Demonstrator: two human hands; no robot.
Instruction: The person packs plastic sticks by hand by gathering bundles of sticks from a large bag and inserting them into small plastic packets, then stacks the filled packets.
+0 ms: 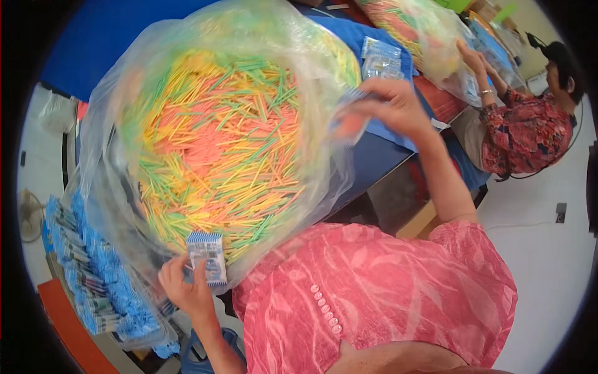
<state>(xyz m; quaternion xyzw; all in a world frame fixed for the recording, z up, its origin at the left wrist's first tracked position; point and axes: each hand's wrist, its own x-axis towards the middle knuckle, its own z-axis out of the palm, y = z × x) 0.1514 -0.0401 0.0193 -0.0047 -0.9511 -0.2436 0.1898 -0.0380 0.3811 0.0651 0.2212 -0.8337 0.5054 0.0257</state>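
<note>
A large clear plastic bag point(103, 134) stands open, filled with thin pink, yellow and green sticks point(215, 146). At its near left edge, my left hand point(184, 288) is closed on a small blue-and-white striped packet point(215, 265), thumb against its face. Over the bag's right side, my right hand point(395, 106) pinches another small packet point(350, 121), smeared by motion, with blue stripes and a pinkish patch. Beyond my right hand, several clear-and-blue packets point(381, 59) lie on a blue cloth point(398, 134).
Many blue packets point(103, 268) are heaped at the lower left, beside an orange-red edge point(71, 324). At the upper right, a person in a patterned shirt point(529, 140) has their hands at another bag of coloured sticks point(430, 37). A blue stool point(208, 352) stands at the bottom.
</note>
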